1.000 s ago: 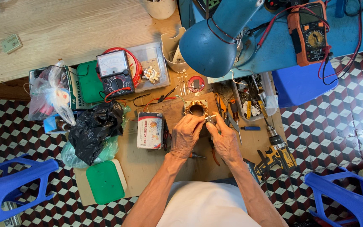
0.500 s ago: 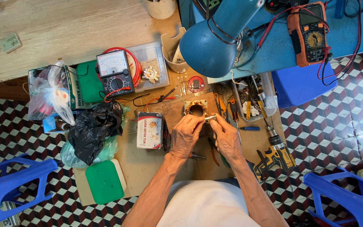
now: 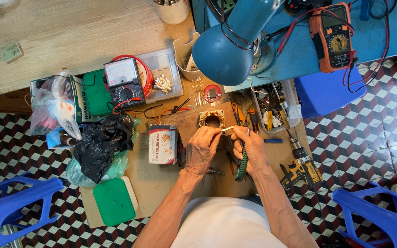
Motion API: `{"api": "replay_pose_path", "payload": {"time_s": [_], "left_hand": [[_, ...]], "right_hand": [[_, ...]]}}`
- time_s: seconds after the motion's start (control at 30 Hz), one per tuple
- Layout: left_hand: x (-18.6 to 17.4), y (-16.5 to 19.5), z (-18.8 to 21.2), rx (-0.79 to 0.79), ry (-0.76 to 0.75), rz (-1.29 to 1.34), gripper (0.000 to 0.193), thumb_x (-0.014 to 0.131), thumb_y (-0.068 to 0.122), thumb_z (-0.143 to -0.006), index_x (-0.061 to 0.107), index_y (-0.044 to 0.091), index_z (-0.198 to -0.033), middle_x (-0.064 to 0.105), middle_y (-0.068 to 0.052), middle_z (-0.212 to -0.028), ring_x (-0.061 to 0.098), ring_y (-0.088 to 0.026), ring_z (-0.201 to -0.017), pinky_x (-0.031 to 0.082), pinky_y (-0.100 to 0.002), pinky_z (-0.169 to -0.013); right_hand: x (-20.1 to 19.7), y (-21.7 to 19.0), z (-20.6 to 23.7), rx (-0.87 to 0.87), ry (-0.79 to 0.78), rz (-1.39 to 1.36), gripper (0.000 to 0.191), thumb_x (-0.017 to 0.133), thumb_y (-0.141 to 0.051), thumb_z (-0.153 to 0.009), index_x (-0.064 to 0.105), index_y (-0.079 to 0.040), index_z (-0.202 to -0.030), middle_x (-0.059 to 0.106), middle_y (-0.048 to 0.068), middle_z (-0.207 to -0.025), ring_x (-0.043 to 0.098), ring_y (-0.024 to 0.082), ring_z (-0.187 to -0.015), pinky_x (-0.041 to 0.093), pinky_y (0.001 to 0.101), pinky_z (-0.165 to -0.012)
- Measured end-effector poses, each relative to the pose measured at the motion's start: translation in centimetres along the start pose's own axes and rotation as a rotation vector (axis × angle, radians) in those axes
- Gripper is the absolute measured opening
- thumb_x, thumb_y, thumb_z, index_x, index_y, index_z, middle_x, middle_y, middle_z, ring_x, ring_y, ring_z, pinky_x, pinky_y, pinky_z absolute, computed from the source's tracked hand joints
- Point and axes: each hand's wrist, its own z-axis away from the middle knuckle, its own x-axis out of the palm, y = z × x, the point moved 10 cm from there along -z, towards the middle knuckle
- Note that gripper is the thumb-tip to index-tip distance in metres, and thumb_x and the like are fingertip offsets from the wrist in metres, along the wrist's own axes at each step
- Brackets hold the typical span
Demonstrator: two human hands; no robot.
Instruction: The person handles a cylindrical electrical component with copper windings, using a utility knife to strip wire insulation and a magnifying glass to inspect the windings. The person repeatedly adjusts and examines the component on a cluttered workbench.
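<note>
The left hand and right hand meet over the cardboard work surface, fingertips pinching the two ends of a small pale strip. The right hand also grips a green-handled tool, handle pointing near. The strip sits just near of a copper-wound coil ring. A small white box stands just left of the left hand; a blue lamp shade hangs far of the ring; a cordless drill lies right.

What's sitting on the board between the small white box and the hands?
In the head view, almost nothing: a dark tool lies beside the small white box, then bare brown board up to the left hand.
</note>
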Motion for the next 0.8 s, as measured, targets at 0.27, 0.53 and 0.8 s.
{"api": "replay_pose_path", "payload": {"time_s": [0.27,0.53,0.8], "left_hand": [[0.0,-0.2,0.1,-0.013,-0.015,0.003,0.011,0.073,0.005,-0.091,0.070,0.006,-0.101,0.066,-0.009,-0.089,0.069,-0.027,-0.083,0.056,-0.038,-0.071],[0.1,-0.3,0.0,-0.018,-0.013,0.012,0.011,0.074,0.004,-0.090,0.070,0.005,-0.100,0.066,-0.009,-0.088,0.069,-0.027,-0.081,0.055,-0.038,-0.070],[-0.1,-0.2,0.0,-0.016,-0.017,0.011,0.010,0.074,0.003,-0.090,0.070,0.004,-0.099,0.066,-0.010,-0.088,0.069,-0.027,-0.081,0.055,-0.038,-0.070]], "right_hand": [[0.3,0.6,-0.3,-0.042,0.010,0.027,0.015,0.067,-0.015,-0.096,0.065,0.000,-0.098,0.065,0.006,-0.086,0.050,0.005,-0.053,0.039,0.0184,-0.037],[0.9,0.4,-0.6,-0.085,-0.063,-0.019,0.013,0.064,-0.011,-0.097,0.065,0.002,-0.099,0.066,0.008,-0.089,0.052,0.005,-0.056,0.040,0.0181,-0.037],[0.6,1.6,-1.2,-0.077,-0.108,-0.094,0.010,0.063,-0.008,-0.098,0.062,0.002,-0.100,0.065,0.008,-0.089,0.054,0.007,-0.058,0.041,0.0192,-0.039]]}}
